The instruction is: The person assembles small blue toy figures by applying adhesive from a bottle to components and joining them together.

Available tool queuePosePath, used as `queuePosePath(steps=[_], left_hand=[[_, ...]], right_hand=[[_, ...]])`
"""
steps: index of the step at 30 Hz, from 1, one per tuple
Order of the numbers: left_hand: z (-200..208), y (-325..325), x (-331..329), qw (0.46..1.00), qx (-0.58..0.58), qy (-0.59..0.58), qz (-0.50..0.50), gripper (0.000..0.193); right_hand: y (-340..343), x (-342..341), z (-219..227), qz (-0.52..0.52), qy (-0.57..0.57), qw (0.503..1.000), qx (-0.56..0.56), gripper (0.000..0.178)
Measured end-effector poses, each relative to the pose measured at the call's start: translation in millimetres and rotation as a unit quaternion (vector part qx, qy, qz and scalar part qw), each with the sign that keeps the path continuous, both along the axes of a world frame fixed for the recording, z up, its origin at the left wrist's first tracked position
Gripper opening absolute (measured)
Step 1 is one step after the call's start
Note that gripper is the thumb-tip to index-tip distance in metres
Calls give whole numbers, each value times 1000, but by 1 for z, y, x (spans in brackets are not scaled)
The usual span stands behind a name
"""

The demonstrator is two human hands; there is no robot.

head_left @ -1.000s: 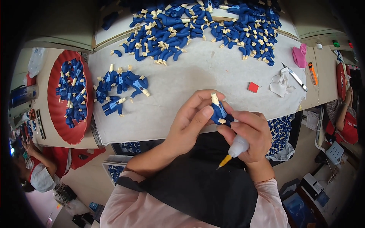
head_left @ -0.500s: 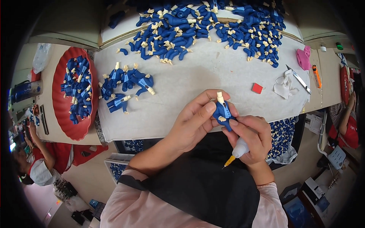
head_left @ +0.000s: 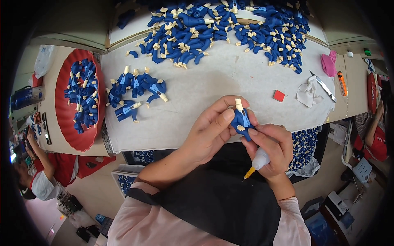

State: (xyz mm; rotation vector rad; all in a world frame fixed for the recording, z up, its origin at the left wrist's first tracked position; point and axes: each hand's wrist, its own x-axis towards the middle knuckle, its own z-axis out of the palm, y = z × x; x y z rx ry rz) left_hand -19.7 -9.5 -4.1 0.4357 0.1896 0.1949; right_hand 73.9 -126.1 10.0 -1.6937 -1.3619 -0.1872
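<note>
A small headless figurine body [head_left: 243, 119] in a blue suit, with a cream neck, stands upright between my hands. My left hand [head_left: 211, 129] is closed on it, thumb along its left side. The fingertips of my right hand [head_left: 276, 145] touch the figurine's lower right side. Held in the palm and lower fingers of that same hand is a white squeeze bottle [head_left: 261, 159], its yellow needle tip pointing down to the left. Several similar figurine bodies [head_left: 135, 84] lie on the white-covered table to the left.
Piles of blue arms with cream hands [head_left: 184, 41] spread over the far side of the white table covering [head_left: 176, 119]. A red scalloped tray [head_left: 61, 102] of figurines is at left. To the right are a red block [head_left: 279, 95], crumpled tissue [head_left: 308, 93], a knife [head_left: 324, 87] and pink cloth [head_left: 328, 63].
Both hands keep nearly the same grip on the figurine and bottle. The view has shifted very slightly; nothing was picked up or let go.
</note>
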Motion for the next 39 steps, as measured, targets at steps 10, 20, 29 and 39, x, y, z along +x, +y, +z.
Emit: queuePosePath(steps=[10,20,29,39], left_hand=[[-1,0,0,1000,-9,2,-7,30],[11,0,3,998,-26,61,8,41],[15,4,3,993,11,117,21,37],[2,3,2,991,-130,21,-35,29]], right_hand=[[0,-1,0,0,5,1000,5,31],[-1,-3,-7,-27,-44,998,25,30],[-9,-3,5,44,276,959,38,46],[-31,13,35,-44,199,972,-119,38]])
